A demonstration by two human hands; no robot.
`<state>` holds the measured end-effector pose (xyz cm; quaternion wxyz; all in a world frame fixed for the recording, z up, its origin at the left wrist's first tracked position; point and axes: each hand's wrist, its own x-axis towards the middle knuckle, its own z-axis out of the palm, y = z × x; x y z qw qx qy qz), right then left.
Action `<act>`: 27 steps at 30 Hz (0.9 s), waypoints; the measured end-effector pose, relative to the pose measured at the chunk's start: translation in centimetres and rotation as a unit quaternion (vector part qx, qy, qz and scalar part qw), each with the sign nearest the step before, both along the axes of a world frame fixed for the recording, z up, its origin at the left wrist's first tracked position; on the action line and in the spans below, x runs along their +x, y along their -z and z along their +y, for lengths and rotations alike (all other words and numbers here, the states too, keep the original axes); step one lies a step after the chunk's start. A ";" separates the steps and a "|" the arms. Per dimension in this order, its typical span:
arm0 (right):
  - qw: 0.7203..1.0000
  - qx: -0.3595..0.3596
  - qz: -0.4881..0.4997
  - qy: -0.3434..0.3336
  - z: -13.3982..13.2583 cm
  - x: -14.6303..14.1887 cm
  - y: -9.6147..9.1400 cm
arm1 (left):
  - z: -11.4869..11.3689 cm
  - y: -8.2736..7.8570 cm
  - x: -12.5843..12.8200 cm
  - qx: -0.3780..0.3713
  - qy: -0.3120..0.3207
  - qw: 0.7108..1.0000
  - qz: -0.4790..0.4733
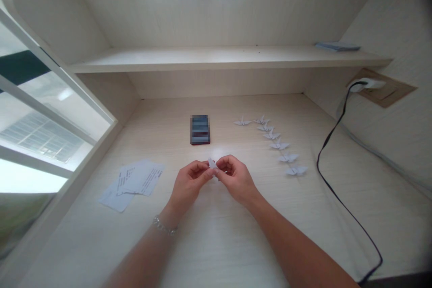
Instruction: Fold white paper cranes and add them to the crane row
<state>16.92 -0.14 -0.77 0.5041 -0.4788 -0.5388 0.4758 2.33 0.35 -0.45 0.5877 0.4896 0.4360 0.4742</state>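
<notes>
One small folded white paper point(212, 163): was pinched by the left hand point(191, 182) and right hand point(238, 180), above the middle of the surface point(219, 243). Seven paper birds point(279, 146): stood in a curved line to the right. White sheets point(143, 179), lettered: lay overlapping at left. Dark rectangular object point(200, 129), blurred: lay beyond the hands.

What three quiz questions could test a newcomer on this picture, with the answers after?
1. How many folded paper birds are on the desk?
2. What do the left hand and right hand hold between them? (a) a black cord (b) a small white paper piece (c) a pen
3. Fill the gap: the bracelet is on the ____ wrist.
Key: 1 seven; 2 b; 3 left.
</notes>
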 end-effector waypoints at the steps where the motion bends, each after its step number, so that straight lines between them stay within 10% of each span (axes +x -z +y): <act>1: 1.000 0.001 0.004 -0.005 0.0 0.0 0.0 | 0.0 0.1 0.0 -0.007 0.007 1.000 -0.009; 19: 0.998 -0.019 0.031 -0.048 -0.1 0.2 -0.1 | 0.1 0.2 -0.1 -0.074 0.007 0.990 -0.118; 27: 0.998 -0.046 0.042 -0.017 0.2 -0.2 0.6 | 0.1 0.2 -0.1 0.042 -0.045 0.994 0.094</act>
